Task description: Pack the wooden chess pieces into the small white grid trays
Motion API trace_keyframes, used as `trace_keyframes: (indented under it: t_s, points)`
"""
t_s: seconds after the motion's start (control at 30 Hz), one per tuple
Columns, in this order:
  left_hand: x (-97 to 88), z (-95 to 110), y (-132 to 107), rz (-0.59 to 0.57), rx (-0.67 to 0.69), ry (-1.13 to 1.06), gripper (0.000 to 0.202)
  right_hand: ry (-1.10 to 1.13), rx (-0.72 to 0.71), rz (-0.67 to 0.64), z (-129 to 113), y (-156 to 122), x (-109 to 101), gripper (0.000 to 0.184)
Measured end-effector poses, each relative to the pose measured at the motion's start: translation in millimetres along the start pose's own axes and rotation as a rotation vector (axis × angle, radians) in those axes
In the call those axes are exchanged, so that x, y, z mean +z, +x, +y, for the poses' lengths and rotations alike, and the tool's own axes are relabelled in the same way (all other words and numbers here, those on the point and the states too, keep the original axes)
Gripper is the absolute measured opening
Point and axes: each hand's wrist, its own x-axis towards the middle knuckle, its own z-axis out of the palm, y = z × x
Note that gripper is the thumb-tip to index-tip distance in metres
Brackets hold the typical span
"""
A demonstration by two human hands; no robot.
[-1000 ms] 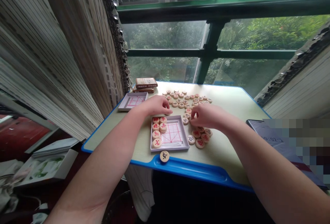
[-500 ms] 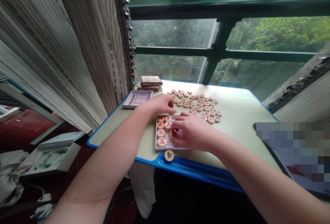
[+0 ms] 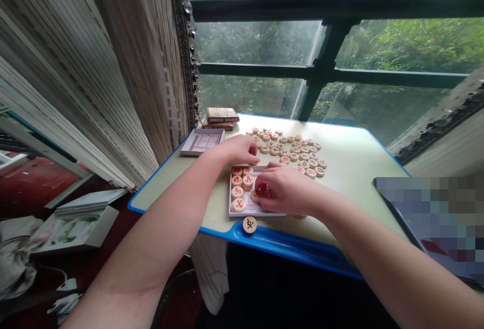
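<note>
My right hand [image 3: 285, 187] reaches into a shallow white box [image 3: 270, 213]. Its closed fingertips grip a round wooden Chinese chess piece [image 3: 256, 196] with a red mark, low inside the box. Left of them, several red-marked pieces [image 3: 237, 192] stand in two columns, some stacked. My left hand [image 3: 242, 150] is just beyond the box's back edge, fingers curled and closed; whatever they may hold is hidden. A single black-marked piece [image 3: 249, 225] lies at the table's front edge, before the box. Many loose pieces [image 3: 294, 157], red and black, spread face up behind my hands.
The box lid [image 3: 203, 142] or second tray sits at the table's back left, beside two stacked small boxes [image 3: 222, 115]. A dark tablet-like device [image 3: 423, 218], partly blurred, lies at the right. The blue table edge [image 3: 287, 248] has a groove. Window and curtains surround the table.
My left fingers have curled in more. My right hand has shifted slightly right, so the red-marked piece under its fingertips shows more. The whole view has tilted a little.
</note>
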Motion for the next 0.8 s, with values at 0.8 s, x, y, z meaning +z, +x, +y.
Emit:
trace_keyframes:
  t_s: [0.8]
  points:
    - [0.7, -1.5, 1.9, 0.012, 0.004, -0.003, 0.023, 0.06, -0.215, 0.14, 2.0, 1.6, 13.3, 0.01]
